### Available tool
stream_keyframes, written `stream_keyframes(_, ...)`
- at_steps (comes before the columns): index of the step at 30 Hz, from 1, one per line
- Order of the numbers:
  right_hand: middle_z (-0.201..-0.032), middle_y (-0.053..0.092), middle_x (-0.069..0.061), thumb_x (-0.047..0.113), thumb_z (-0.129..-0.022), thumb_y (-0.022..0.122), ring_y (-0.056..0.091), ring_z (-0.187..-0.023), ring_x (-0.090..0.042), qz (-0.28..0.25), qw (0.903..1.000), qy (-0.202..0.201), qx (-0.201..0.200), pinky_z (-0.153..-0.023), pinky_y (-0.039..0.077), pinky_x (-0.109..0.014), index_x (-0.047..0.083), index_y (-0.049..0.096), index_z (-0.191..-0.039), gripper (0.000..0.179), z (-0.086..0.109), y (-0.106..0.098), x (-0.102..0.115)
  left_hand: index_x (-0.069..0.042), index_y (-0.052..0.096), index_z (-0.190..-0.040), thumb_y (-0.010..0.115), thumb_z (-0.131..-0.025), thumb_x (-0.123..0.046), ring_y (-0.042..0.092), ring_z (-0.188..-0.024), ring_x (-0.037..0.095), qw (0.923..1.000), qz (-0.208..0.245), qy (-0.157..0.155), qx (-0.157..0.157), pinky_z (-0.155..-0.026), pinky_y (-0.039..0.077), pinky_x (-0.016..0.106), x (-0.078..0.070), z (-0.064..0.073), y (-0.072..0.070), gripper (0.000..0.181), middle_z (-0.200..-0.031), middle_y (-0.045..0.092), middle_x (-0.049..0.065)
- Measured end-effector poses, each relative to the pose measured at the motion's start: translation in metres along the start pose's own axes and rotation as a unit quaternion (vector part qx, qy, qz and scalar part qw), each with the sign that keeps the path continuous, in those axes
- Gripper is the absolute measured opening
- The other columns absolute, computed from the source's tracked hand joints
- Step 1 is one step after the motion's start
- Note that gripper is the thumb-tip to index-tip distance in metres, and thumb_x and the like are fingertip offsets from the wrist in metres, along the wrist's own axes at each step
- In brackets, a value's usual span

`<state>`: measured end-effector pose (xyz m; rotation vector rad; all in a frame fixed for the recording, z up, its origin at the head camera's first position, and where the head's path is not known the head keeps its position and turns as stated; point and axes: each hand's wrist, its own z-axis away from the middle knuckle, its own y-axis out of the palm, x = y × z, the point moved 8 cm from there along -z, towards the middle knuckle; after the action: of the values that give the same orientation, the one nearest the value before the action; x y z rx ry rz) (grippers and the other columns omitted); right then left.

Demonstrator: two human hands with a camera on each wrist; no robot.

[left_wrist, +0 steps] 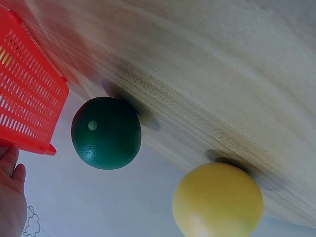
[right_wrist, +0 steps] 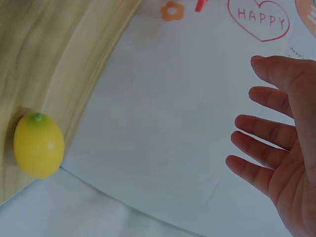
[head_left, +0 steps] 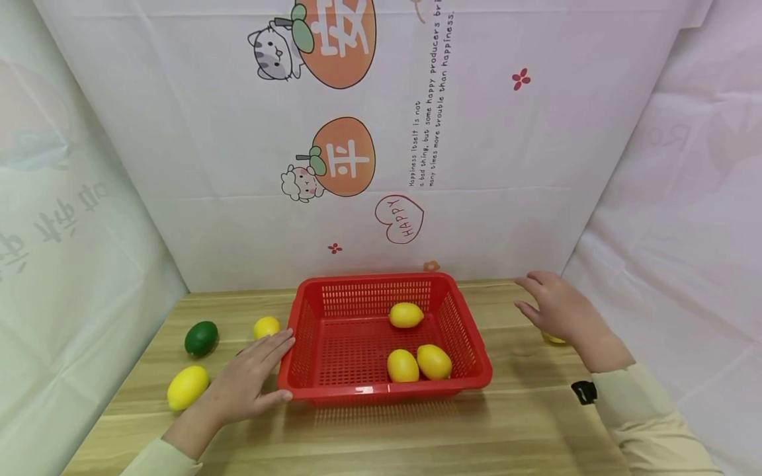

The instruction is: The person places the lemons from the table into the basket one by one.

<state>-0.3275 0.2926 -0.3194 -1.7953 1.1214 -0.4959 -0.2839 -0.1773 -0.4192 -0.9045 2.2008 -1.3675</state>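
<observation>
A red plastic basket (head_left: 385,390) stands mid-table with a lemon (head_left: 406,315) at its back and two more lemons (head_left: 434,361) near its front right. My left hand (head_left: 247,377) lies against the basket's left rim, fingers extended and thumb apart; in the left wrist view, fingers (left_wrist: 9,160) touch the rim. Over the right side of the table, my right hand (head_left: 556,307) hovers with spread fingers, holding nothing. Below it a lemon (head_left: 553,339) is mostly hidden in the head view, but the right wrist view shows this lemon (right_wrist: 39,145) whole, apart from the fingers.
Left of the basket lie a dark green lime-like fruit (head_left: 201,338), a lemon (head_left: 188,387) and another yellow fruit (head_left: 266,326) partly behind my left hand. A printed white cloth (head_left: 476,218) rises behind the wooden table (head_left: 381,443), with cloth on both sides too.
</observation>
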Motion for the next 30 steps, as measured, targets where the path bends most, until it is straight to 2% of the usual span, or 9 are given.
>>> stream_keyframes(9,-0.111,0.060,-0.029,0.016,-0.084,0.075,0.056,-0.103,-0.047,-0.013,0.9968,0.055,0.057,-0.089,0.046,-0.059,-0.009,0.061,-0.117,0.043,0.009,0.014,-0.020,0.001,0.045,-0.143,0.069,-0.083,-0.053,0.041,-0.134,0.033,1.0000,0.004,-0.002,0.001,-0.103,0.041,0.050,-0.001,0.000,-0.001,0.084,-0.151,0.039,0.014)
stream_keyframes(21,-0.113,0.058,-0.033,0.014,-0.085,0.072,0.053,-0.105,-0.051,-0.019,0.9950,0.071,0.068,-0.090,0.044,-0.061,-0.011,0.060,-0.115,0.041,0.021,0.030,-0.043,0.001,0.044,-0.143,0.070,-0.082,-0.052,0.040,-0.135,0.031,1.0000,0.004,0.000,-0.003,-0.104,0.040,0.050,-0.001,0.000,0.000,0.084,-0.151,0.039,0.013)
stream_keyframes(30,-0.119,0.054,-0.036,0.016,-0.088,0.070,0.050,-0.108,-0.054,-0.028,0.9891,0.101,0.104,-0.091,0.043,-0.063,-0.011,0.058,-0.121,0.045,0.036,0.051,-0.063,0.000,0.045,-0.143,0.067,-0.084,-0.056,0.040,-0.135,0.030,1.0000,0.002,0.001,-0.004,-0.104,0.040,0.050,0.000,0.001,0.001,0.084,-0.151,0.039,0.012)
